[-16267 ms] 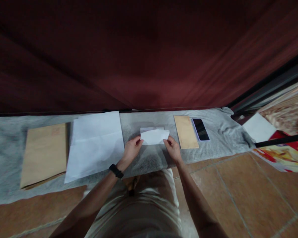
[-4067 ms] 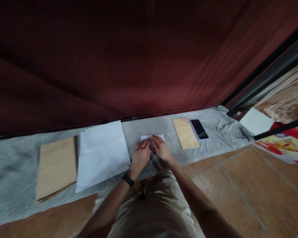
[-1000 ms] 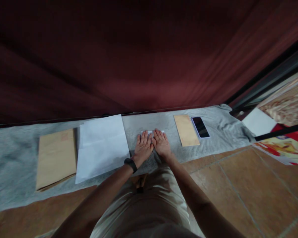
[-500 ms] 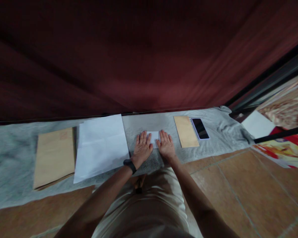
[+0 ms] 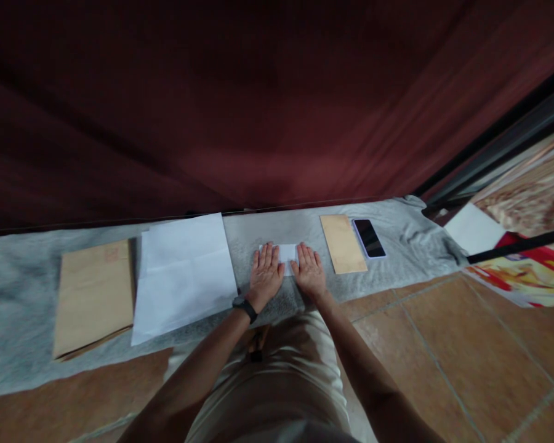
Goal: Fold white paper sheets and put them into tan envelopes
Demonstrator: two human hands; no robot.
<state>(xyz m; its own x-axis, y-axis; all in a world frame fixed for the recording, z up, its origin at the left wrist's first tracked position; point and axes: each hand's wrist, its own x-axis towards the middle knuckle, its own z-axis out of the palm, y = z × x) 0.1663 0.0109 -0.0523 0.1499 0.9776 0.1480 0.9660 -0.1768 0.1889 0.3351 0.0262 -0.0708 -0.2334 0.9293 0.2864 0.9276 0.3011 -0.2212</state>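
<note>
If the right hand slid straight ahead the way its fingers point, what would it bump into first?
The right hand lies flat on the folded white paper, fingers pointing away from the person. Straight ahead is only bare grey cloth, then the dark red curtain at its far edge. It would likely meet the curtain first, though depth is hard to judge.

Most of the folded white paper [image 5: 287,252] under both flat palms; red stamp on the large brown envelope [image 5: 95,295] unreadable.

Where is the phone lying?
The phone lies on the grey cloth, right of the hands, beside the small brown envelope.
</note>
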